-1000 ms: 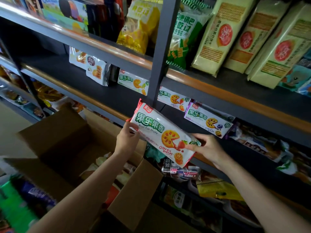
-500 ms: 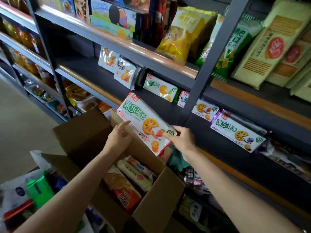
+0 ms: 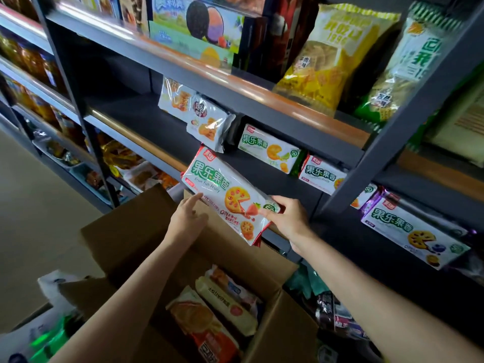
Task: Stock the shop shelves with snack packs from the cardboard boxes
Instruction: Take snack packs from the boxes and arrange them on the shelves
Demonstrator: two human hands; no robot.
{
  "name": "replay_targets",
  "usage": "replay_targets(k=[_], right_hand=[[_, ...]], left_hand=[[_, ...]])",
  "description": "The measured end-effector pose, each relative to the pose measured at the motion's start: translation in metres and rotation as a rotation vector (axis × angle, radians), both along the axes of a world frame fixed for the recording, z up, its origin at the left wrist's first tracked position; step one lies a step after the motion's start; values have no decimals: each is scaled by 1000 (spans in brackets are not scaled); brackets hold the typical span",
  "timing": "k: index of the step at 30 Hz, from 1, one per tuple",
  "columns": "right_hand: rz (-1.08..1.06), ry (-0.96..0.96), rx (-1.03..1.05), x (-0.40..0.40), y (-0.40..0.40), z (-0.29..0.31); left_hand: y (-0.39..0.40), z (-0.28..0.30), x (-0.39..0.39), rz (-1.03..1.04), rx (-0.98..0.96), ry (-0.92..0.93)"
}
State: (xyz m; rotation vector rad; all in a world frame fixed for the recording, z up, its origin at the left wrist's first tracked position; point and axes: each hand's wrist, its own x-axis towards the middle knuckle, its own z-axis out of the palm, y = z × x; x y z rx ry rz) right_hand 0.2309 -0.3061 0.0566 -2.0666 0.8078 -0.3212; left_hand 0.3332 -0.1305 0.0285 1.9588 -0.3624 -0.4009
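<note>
Since the earlier frame, the left hand has let go of the biscuit pack and now hovers just below its lower edge, fingers straight and relaxed, holding nothing. Only the right hand grips the pack, pinching its right end between thumb and fingers. The pack hangs tilted, label up, over the front lip of the middle shelf, above the open cardboard box.

Matching packs already lie in a row along the shelf, label forward. To do this step well, the person should probably set the pack in the bare stretch beside that row, turned the same way as its neighbours. The wrapper looks slick and limp, so a one-ended pinch may let it sag; a supporting left palm beneath would steady it. More packs remain in the box.
</note>
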Motion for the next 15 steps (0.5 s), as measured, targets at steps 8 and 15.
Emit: replay_targets(k=[8,15], right_hand=[[13,-6,-79,-45,27,-2],[2,-41,-172,-137,5,8]], left_hand=[[13,-22,-34,19,-30,8],[8,-17,-106,-148,-45,-173]])
